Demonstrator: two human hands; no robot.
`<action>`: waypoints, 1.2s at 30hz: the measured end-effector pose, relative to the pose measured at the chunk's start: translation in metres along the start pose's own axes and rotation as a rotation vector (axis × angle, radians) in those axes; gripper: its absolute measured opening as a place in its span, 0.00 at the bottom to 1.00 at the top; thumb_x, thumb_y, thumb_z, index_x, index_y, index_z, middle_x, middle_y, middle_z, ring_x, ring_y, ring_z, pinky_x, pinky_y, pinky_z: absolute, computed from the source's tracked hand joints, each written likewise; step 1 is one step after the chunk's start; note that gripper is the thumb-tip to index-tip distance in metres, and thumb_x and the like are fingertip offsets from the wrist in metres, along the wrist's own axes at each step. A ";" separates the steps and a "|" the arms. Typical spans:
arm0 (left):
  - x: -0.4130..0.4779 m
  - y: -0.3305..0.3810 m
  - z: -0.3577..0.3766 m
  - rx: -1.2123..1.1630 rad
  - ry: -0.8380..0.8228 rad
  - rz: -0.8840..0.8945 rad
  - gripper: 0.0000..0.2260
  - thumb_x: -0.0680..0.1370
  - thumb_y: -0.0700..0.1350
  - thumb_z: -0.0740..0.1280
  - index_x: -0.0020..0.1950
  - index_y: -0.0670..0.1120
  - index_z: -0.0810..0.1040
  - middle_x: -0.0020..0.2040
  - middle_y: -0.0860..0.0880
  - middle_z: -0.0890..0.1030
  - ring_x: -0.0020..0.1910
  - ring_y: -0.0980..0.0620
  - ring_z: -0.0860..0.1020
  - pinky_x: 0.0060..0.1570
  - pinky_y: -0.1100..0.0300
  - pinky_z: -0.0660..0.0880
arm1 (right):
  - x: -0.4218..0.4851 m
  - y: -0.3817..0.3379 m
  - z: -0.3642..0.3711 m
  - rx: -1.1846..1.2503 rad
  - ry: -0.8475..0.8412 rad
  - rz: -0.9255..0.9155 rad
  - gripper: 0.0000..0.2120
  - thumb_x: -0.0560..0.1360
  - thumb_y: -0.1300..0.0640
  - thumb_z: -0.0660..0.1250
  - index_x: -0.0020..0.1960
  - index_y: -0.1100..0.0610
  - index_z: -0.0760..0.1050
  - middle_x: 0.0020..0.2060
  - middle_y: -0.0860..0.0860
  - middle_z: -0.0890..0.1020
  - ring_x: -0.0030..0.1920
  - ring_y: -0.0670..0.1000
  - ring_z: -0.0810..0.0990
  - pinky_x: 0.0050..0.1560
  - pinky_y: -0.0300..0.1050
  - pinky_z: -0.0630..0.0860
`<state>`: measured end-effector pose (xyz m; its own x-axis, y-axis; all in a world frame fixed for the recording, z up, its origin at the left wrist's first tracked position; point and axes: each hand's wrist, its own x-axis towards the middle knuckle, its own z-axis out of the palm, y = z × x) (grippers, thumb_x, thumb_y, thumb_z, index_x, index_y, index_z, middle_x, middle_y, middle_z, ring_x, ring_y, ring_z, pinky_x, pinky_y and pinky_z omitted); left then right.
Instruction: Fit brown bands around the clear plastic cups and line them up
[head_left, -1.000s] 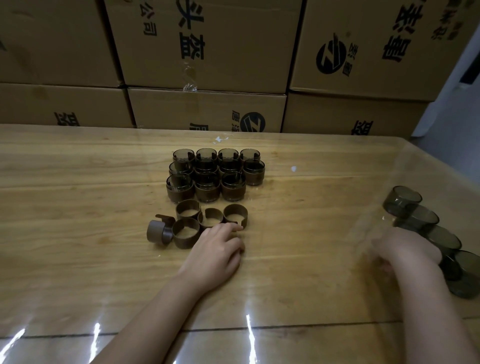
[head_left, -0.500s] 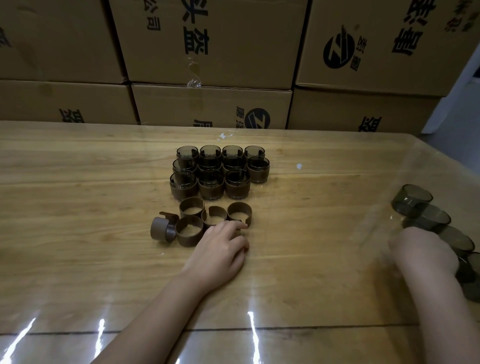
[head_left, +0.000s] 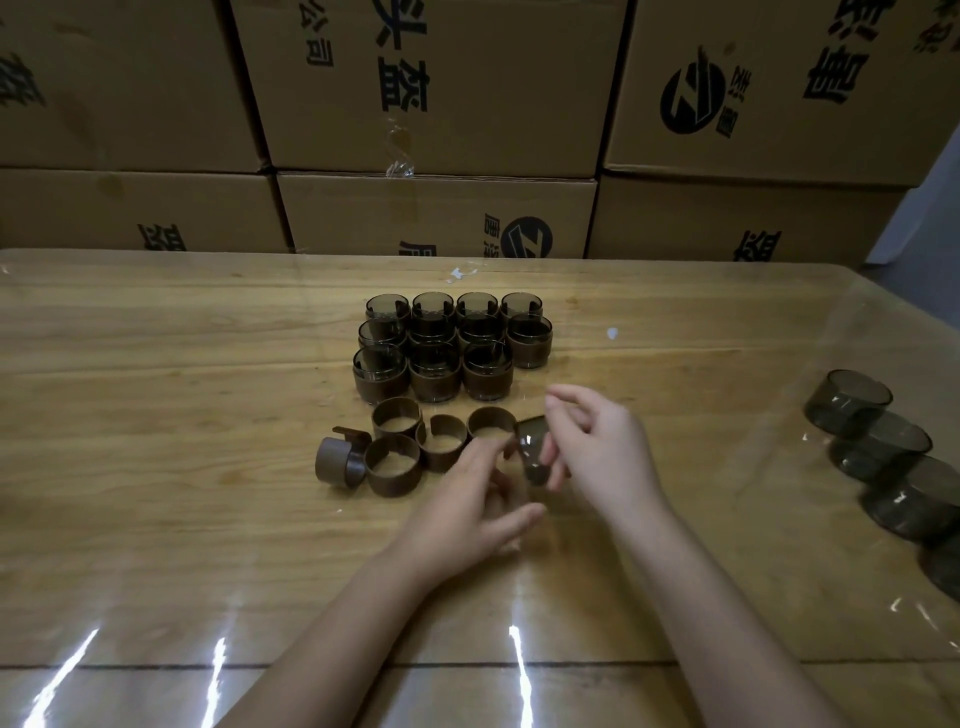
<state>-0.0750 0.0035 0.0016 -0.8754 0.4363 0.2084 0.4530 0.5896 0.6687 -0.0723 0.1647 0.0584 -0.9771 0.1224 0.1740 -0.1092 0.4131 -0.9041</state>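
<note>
**Clear cup in your right hand, beside the loose bands**

Stacked cardboard boxes (head_left: 467, 78) stand behind your wooden surface (head_left: 156, 467). At its middle, eleven banded cups (head_left: 434, 371) stand upright, packed in rows. A line of bare cups (head_left: 883, 447) sits at the right edge, well apart from them. Five loose brown bands (head_left: 392, 465) lie just in front of the banded group, one tipped on its side. Your right hand (head_left: 608, 457) pinches a tilted clear cup (head_left: 534, 449) with curled fingers, beside the rightmost band. Your left hand (head_left: 462, 509) is loosely spread and empty just below it. Blur hides whether it touches the cup.
</note>
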 end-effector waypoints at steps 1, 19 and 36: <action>0.002 0.002 0.003 -0.130 0.021 -0.039 0.36 0.71 0.60 0.70 0.74 0.54 0.59 0.66 0.57 0.69 0.56 0.63 0.75 0.55 0.67 0.74 | -0.001 -0.004 0.006 0.070 0.002 -0.047 0.12 0.81 0.56 0.61 0.63 0.54 0.76 0.25 0.47 0.79 0.21 0.46 0.75 0.27 0.35 0.71; 0.018 -0.017 -0.002 -0.821 0.215 -0.129 0.11 0.70 0.59 0.67 0.46 0.55 0.80 0.38 0.50 0.83 0.37 0.55 0.81 0.38 0.65 0.77 | -0.012 0.026 0.046 -0.028 0.095 -0.808 0.22 0.75 0.57 0.63 0.68 0.58 0.67 0.69 0.55 0.71 0.73 0.54 0.67 0.71 0.59 0.64; 0.018 -0.011 -0.006 -0.975 0.184 -0.200 0.37 0.63 0.74 0.67 0.55 0.43 0.76 0.34 0.49 0.79 0.29 0.54 0.75 0.27 0.65 0.70 | -0.002 0.038 0.044 -0.094 -0.026 -0.512 0.32 0.80 0.40 0.53 0.76 0.59 0.56 0.76 0.50 0.61 0.77 0.44 0.57 0.75 0.59 0.56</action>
<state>-0.0973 0.0004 0.0023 -0.9699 0.2301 0.0802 0.0315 -0.2082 0.9776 -0.0829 0.1405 0.0063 -0.8070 -0.1382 0.5742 -0.5588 0.4933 -0.6667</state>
